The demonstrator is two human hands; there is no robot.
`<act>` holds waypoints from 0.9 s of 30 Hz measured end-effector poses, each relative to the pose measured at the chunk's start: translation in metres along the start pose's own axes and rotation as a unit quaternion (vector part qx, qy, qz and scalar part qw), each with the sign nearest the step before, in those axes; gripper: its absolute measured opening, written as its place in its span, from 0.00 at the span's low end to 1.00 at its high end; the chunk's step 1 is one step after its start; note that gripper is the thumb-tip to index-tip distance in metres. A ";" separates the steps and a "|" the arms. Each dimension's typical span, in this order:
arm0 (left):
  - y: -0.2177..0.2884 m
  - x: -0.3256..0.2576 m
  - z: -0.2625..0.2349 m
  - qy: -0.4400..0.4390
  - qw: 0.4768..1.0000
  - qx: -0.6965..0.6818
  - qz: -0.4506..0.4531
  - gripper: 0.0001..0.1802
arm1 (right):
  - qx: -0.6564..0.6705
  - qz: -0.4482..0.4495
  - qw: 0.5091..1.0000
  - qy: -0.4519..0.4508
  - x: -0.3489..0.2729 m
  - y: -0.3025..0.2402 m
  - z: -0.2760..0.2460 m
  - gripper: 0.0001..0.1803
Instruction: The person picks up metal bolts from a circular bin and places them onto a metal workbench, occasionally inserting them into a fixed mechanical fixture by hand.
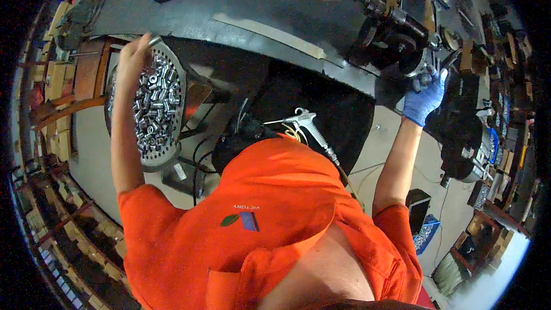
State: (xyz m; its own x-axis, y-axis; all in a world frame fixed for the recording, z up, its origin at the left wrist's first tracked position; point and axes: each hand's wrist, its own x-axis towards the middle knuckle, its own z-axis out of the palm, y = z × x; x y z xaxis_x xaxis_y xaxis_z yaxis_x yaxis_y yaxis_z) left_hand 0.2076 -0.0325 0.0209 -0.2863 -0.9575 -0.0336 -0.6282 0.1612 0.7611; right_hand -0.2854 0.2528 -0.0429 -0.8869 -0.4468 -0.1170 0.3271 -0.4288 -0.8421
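Around the left grip (135, 51), the perforated tray (150, 158) heaped with small metal sleeves (154, 100) blocks everything toward 6 o'clock. Bare dark surface (252, 0) lies open toward 1 o'clock. The right grip (426, 96) is crowded at 10 o'clock by the black machine (396, 31); toward 7 o'clock hangs an air gun (304, 121).
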 end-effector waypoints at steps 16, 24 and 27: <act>-0.130 -0.106 -0.078 0.008 0.865 0.479 -0.150 0.16 | 0.021 0.004 0.998 0.060 -0.006 0.002 0.009 0.24; -0.069 -0.049 -0.064 0.048 0.954 0.285 0.084 0.10 | 0.021 -0.001 0.999 0.047 -0.003 0.006 -0.003 0.24; -0.027 0.004 -0.015 0.045 0.996 0.033 0.072 0.09 | 0.058 0.008 0.997 0.045 -0.002 0.007 -0.002 0.23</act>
State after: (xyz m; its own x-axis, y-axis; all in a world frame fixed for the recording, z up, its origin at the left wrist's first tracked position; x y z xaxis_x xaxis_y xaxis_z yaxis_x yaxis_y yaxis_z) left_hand 0.2340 -0.0441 0.0101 -0.3119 -0.9407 0.1335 -0.6325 0.3104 0.7096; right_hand -0.2815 0.2522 -0.0491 -0.9057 -0.3835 -0.1809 0.3716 -0.5125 -0.7741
